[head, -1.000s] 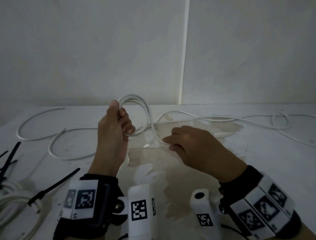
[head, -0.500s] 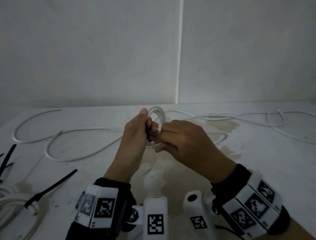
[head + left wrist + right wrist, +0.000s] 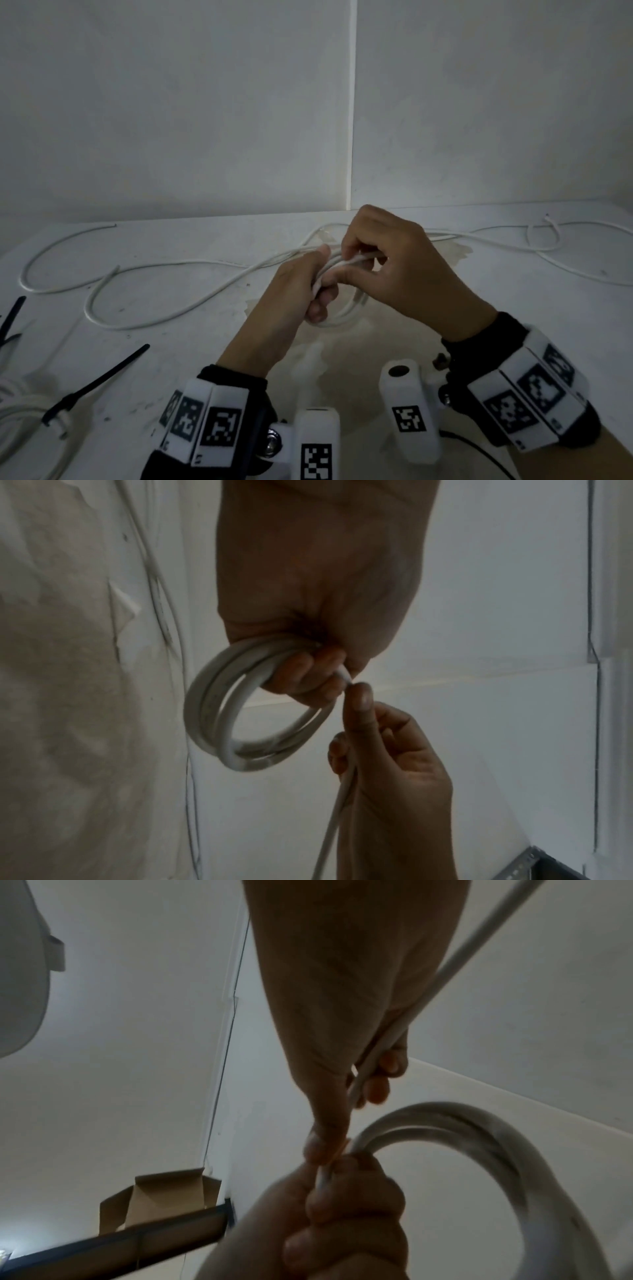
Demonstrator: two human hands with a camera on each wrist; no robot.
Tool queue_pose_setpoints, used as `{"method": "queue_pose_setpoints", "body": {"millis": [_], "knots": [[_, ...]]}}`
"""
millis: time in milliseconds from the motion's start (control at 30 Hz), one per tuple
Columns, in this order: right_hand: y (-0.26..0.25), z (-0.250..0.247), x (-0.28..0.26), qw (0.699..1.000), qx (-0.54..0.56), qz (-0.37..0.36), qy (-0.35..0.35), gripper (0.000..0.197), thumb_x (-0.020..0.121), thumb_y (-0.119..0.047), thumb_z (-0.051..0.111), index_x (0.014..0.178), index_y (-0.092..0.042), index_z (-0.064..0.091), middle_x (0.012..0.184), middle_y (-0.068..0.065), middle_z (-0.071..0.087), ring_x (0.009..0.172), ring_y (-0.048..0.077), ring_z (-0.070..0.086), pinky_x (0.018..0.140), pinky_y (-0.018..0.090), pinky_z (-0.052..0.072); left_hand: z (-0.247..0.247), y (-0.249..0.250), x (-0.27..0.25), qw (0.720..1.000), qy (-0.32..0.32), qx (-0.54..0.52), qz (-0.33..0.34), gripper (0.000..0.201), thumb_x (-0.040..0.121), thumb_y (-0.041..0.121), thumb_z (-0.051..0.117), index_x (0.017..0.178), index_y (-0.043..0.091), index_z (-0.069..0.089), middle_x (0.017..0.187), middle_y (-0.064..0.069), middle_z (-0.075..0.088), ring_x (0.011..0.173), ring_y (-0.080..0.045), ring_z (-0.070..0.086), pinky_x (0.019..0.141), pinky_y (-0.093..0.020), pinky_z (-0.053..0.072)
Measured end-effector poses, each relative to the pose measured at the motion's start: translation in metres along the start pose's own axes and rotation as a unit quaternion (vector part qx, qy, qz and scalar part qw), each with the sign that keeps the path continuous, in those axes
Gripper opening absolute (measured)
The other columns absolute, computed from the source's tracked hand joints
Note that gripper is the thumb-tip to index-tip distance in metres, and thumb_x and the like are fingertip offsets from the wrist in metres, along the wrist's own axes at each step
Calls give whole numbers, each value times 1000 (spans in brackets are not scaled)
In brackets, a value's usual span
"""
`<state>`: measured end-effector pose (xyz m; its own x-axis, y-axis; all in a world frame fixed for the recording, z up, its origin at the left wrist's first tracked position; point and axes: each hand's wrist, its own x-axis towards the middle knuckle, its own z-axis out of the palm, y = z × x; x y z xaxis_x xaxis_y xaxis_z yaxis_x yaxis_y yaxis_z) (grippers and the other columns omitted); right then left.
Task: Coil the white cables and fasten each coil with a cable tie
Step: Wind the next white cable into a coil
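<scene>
While the left hand (image 3: 291,294) has its fingers (image 3: 308,674) curled tightly around a small coil (image 3: 219,718) of white cable, the right hand (image 3: 400,270) meets it at the middle of the head view. The coil has a few turns lying side by side, and it hangs down from the left fist as a ring, above the worktop (image 3: 513,308) and not touching it. The right fingers (image 3: 380,1085) are bent around the free run of the same cable (image 3: 479,942), and the right thumb presses this run against the coil, just at the left fingertips. In the left wrist view the cable passes through the right palm and goes down to the lower edge of the frame.

From the hands outward, the loose cable (image 3: 154,274) lies on the worktop in wide loops toward the left of the frame, with its end at the upper left near the wall. More white cable (image 3: 548,253) runs in curves to the right edge; I cannot tell if it is the same piece. A brownish stain (image 3: 342,359) covers the worktop under the hands.

At the lower left of the head view a black cable tie (image 3: 99,380) lies diagonally, closed around a second coil of white cable (image 3: 20,411) that is cut by the frame edge. More black ties (image 3: 12,318) lie at the left edge, a little higher.

Both wrists carry black bands with white marker blocks (image 3: 212,425)
</scene>
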<state>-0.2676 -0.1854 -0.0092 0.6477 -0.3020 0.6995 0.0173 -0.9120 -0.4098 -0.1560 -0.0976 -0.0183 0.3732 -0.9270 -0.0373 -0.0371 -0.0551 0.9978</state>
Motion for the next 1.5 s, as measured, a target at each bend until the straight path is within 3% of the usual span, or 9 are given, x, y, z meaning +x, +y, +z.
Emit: {"method": "queue_pose_setpoints", "body": {"millis": [200,333,467,633,700,833,1000,1233,1500], "knots": [[19,-8,-1,997,40,65,30,22,84,-22,59,97,-9,71,77,-20,57,70,-6,55,65,6,39,-15,3,2,996,21,-87,14,44,99,27,31,60,12,44,40,5,36,31,-6,23,35,-16,24],[14,2,-3,988,94,122,34,20,84,-22,54,94,-12,69,85,-14,62,82,2,59,73,18,49,-9,5,-2,997,-19,-71,-14,44,98,29,30,62,10,47,39,5,34,30,-6,22,35,-17,22],[11,1,-2,974,139,177,1,9,91,-21,55,87,-24,62,80,-16,62,71,-7,55,65,9,38,-10,8,-3,994,-28,-106,-17,48,96,39,32,60,12,45,39,8,31,29,-4,23,34,-16,23],[6,3,0,948,217,228,-53,34,98,-24,37,84,-5,62,63,-8,59,52,1,45,55,10,35,-12,14,-5,992,-21,-128,2,39,89,39,42,60,14,40,41,9,27,30,-2,21,33,-15,22],[6,0,1,945,232,226,-46,35,99,-23,36,83,-4,61,60,-6,55,49,0,42,52,9,34,-12,15,-6,990,-37,-137,9,35,81,43,43,62,14,40,41,10,27,31,-2,22,34,-15,23],[6,-4,2,968,200,153,-24,23,97,-22,38,86,-23,59,57,-7,50,50,1,45,53,12,36,-10,19,-8,986,-84,-145,3,31,77,42,42,66,12,42,42,9,30,32,-3,28,37,-16,32],[3,-4,2,974,173,146,-4,21,93,-29,39,87,-25,59,56,-8,49,51,2,46,53,13,35,-9,21,-9,990,-68,-120,4,38,92,36,35,61,14,36,40,9,27,32,-4,22,36,-17,30],[3,-6,1,976,148,157,-6,26,97,-23,41,81,-15,60,59,-7,54,53,2,47,56,12,37,-4,19,-9,997,-19,-68,12,40,94,33,40,59,16,31,39,9,26,32,-5,22,35,-17,27],[-6,-4,4,949,243,200,3,23,94,-22,41,83,-15,60,58,-5,54,54,7,47,55,16,40,-5,21,-9,992,-10,-123,10,41,95,33,39,58,16,32,40,9,24,31,-5,20,35,-15,24]]}}
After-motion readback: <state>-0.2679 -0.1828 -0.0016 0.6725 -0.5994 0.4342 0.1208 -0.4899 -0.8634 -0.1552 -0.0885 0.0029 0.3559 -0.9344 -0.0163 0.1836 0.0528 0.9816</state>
